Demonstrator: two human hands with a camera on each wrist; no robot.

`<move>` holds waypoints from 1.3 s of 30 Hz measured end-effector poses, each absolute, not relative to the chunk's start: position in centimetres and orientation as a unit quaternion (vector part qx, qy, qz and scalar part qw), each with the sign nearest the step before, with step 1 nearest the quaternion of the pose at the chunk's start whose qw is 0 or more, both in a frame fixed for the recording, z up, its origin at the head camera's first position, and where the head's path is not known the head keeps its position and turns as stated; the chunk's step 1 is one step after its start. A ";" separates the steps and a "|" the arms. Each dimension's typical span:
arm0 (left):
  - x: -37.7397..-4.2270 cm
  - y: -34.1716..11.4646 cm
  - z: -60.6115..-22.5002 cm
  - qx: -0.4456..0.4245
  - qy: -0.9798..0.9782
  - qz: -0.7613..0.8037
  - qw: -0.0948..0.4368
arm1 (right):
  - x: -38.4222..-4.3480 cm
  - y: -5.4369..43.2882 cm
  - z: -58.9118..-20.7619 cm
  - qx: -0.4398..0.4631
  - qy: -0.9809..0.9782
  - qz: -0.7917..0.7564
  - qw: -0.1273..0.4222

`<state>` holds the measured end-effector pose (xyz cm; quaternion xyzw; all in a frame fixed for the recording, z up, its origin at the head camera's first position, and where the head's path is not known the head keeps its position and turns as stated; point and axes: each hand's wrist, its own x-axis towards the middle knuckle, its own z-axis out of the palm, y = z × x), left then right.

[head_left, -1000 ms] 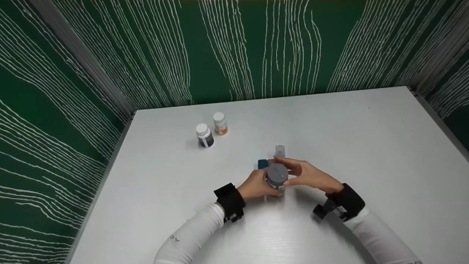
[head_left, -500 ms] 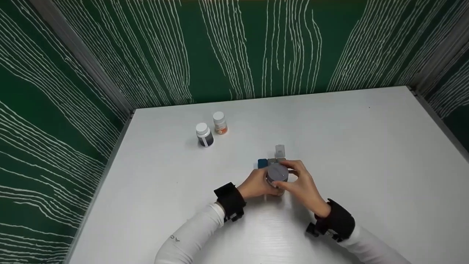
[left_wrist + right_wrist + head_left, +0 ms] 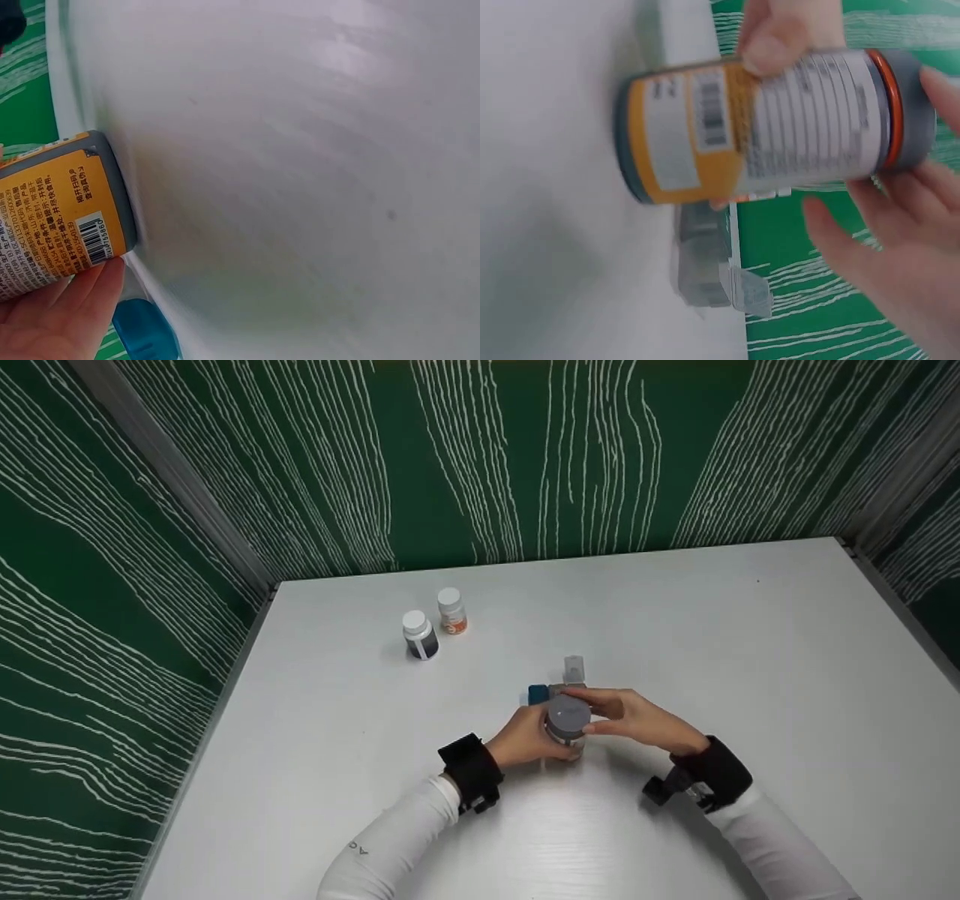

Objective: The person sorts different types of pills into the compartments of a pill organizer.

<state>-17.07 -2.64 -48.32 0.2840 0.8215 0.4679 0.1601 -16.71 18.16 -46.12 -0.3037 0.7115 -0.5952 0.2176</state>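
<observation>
Low over the middle of the white table, my left hand (image 3: 523,739) grips the body of a pill bottle (image 3: 742,127) with a yellow and white label. Its grey screw cap (image 3: 568,714) faces up, with an orange ring below it in the right wrist view. My right hand (image 3: 645,722) has thumb and fingers around the cap, touching its side. Just beyond the bottle lies a pill organizer (image 3: 705,255), partly hidden by the hands. One clear lid (image 3: 574,669) of it stands open, and a blue lid (image 3: 538,694) shows at its left.
Two white-capped pill bottles stand farther back left, one with a dark label (image 3: 421,636) and one with an orange label (image 3: 452,612). A green wall (image 3: 442,472) with white streaks rises behind the table (image 3: 712,645).
My right hand turned inward on the cap, then its wrist swung back out to the right, fingers still at the cap. My left hand and the bottle stayed in place.
</observation>
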 end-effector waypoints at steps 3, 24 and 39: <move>-17.0 -2.7 -48.3 0.278 0.826 0.463 0.162 | -17.0 18.2 -46.0 -0.310 0.693 -0.602 0.250; -17.1 -2.4 -48.4 0.287 0.837 0.447 0.131 | -12.2 13.3 -48.3 -0.115 0.729 -0.670 -0.078; -17.0 -2.6 -48.4 0.286 0.819 0.472 0.159 | -17.5 18.0 -46.9 -0.302 0.699 -0.607 0.227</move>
